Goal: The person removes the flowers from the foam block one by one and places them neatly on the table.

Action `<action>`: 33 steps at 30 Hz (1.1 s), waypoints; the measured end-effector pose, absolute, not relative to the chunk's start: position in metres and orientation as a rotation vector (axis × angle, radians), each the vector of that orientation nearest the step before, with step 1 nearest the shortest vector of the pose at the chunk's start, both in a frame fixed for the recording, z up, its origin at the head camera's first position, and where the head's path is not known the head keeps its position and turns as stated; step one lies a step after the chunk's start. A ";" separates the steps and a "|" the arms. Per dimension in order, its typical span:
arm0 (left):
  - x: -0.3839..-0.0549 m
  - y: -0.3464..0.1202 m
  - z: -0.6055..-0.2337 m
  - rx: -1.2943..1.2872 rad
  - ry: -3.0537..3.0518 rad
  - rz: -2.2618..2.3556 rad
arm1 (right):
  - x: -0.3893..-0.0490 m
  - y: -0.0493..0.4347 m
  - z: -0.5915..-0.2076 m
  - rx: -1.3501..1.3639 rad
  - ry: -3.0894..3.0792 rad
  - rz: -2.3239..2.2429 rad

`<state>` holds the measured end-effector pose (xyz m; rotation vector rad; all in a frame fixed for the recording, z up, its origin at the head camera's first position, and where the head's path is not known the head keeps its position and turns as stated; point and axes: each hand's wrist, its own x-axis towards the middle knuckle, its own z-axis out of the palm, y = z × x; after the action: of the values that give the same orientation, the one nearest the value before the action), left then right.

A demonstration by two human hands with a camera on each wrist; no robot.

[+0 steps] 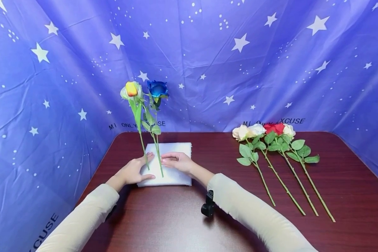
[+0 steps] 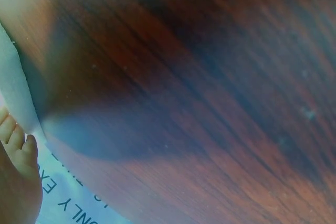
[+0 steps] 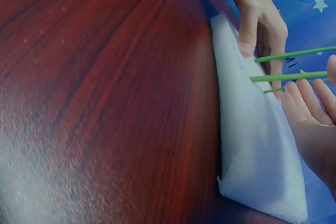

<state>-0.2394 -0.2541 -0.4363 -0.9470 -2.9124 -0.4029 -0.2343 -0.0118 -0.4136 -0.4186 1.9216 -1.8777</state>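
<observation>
A white foam block [image 1: 176, 175] lies on the table with several stems standing in it. A yellow-red tulip [image 1: 131, 89] and a whitish rose [image 1: 125, 93] lean at left, beside a blue rose [image 1: 158, 89]. My left hand [image 1: 133, 170] rests on the block's left side, thumb and fingers spread either side of the tulip's stem. Close to the blue rose's green stem [image 3: 289, 77], my right hand [image 3: 315, 124] has its fingers loosely extended, not curled round it. Only part of the left hand [image 2: 21, 166] shows in the left wrist view.
At the right of the dark red wooden table [image 1: 163, 217] lie several roses: a cream one [image 1: 240, 133], a white one [image 1: 256, 130], a red one [image 1: 275, 128] and another pale one [image 1: 289, 131]. A blue star-patterned curtain [image 1: 182, 63] hangs behind and at the sides.
</observation>
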 end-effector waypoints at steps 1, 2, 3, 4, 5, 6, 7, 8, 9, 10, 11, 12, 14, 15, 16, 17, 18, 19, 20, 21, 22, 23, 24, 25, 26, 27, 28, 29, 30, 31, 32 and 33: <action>-0.240 -0.254 -0.436 -0.943 -2.915 -0.400 | -0.234 -0.013 -0.413 -0.411 1.925 -1.867; -0.240 -0.254 -0.436 -0.932 -2.924 -0.404 | -0.233 -0.014 -0.413 -0.404 1.931 -1.857; -0.240 -0.253 -0.435 -0.928 -2.928 -0.399 | -0.232 -0.015 -0.412 -0.400 1.933 -1.851; -0.241 -0.253 -0.435 -0.921 -2.933 -0.406 | -0.232 -0.015 -0.412 -0.405 1.929 -1.852; -0.241 -0.253 -0.435 -0.922 -2.933 -0.405 | -0.232 -0.016 -0.412 -0.408 1.918 -1.861; -0.242 -0.253 -0.434 -0.922 -2.932 -0.404 | -0.231 -0.016 -0.411 -0.415 1.909 -1.867; -0.242 -0.253 -0.434 -0.925 -2.929 -0.403 | -0.230 -0.017 -0.410 -0.418 1.910 -1.869; -0.242 -0.253 -0.434 -0.922 -2.931 -0.410 | -0.230 -0.017 -0.410 -0.428 1.906 -1.876; -0.242 -0.253 -0.435 -0.932 -2.923 -0.405 | -0.229 -0.017 -0.409 -0.437 1.905 -1.879; -0.243 -0.253 -0.435 -0.931 -2.925 -0.415 | -0.228 -0.017 -0.408 -0.446 1.912 -1.878; -0.242 -0.253 -0.435 -0.933 -2.926 -0.415 | -0.228 -0.018 -0.408 -0.450 1.925 -1.871; -0.242 -0.253 -0.434 -0.932 -2.928 -0.416 | -0.227 -0.018 -0.407 -0.453 1.937 -1.865; -0.242 -0.253 -0.435 -0.935 -2.930 -0.413 | -0.226 -0.019 -0.407 -0.453 1.942 -1.865; -0.242 -0.253 -0.435 -0.937 -2.931 -0.410 | -0.225 -0.019 -0.406 -0.446 1.941 -1.866; -0.241 -0.253 -0.435 -0.933 -2.936 -0.413 | -0.225 -0.020 -0.406 -0.441 1.937 -1.873; -0.241 -0.254 -0.435 -0.936 -2.933 -0.401 | -0.224 -0.021 -0.405 -0.438 1.927 -1.884; -0.241 -0.254 -0.435 -0.935 -2.932 -0.404 | -0.224 -0.021 -0.405 -0.435 1.918 -1.897; -0.240 -0.254 -0.435 -0.934 -2.931 -0.407 | -0.224 -0.022 -0.404 -0.435 1.917 -1.906; -0.240 -0.254 -0.435 -0.933 -2.929 -0.407 | -0.224 -0.023 -0.404 -0.430 1.914 -1.917; -0.239 -0.254 -0.435 -0.931 -2.928 -0.412 | -0.224 -0.024 -0.403 -0.430 1.920 -1.923; -0.239 -0.253 -0.436 -0.930 -2.925 -0.412 | -0.224 -0.024 -0.403 -0.430 1.928 -1.928; -0.239 -0.253 -0.436 -0.933 -2.921 -0.411 | -0.223 -0.025 -0.402 -0.436 1.943 -1.930; -0.239 -0.253 -0.437 -0.930 -2.921 -0.417 | -0.223 -0.025 -0.402 -0.435 1.957 -1.932; -0.239 -0.253 -0.437 -0.934 -2.917 -0.414 | -0.223 -0.025 -0.401 -0.433 1.961 -1.938; -0.238 -0.253 -0.438 -0.937 -2.912 -0.414 | -0.223 -0.025 -0.400 -0.429 1.972 -1.942; -0.238 -0.254 -0.438 -0.944 -2.903 -0.406 | -0.222 -0.025 -0.399 -0.435 1.985 -1.947; -0.238 -0.254 -0.439 -0.947 -2.898 -0.403 | -0.222 -0.025 -0.397 -0.440 1.986 -1.959; -0.238 -0.253 -0.439 -0.949 -2.892 -0.406 | -0.222 -0.025 -0.395 -0.448 1.991 -1.968; -0.238 -0.253 -0.439 -0.949 -2.887 -0.406 | -0.222 -0.025 -0.393 -0.454 1.991 -1.979; -0.238 -0.253 -0.439 -0.949 -2.880 -0.405 | -0.222 -0.025 -0.391 -0.467 1.987 -1.994; -0.238 -0.253 -0.440 -0.949 -2.872 -0.400 | -0.222 -0.025 -0.388 -0.490 1.989 -2.007; -0.238 -0.254 -0.440 -0.952 -2.864 -0.391 | -0.222 -0.024 -0.386 -0.516 1.982 -2.023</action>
<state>-0.2385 -0.2536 -0.4398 -0.9524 -2.8640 -0.3914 -0.2221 -0.0242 -0.3860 -0.5164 1.9816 -2.0230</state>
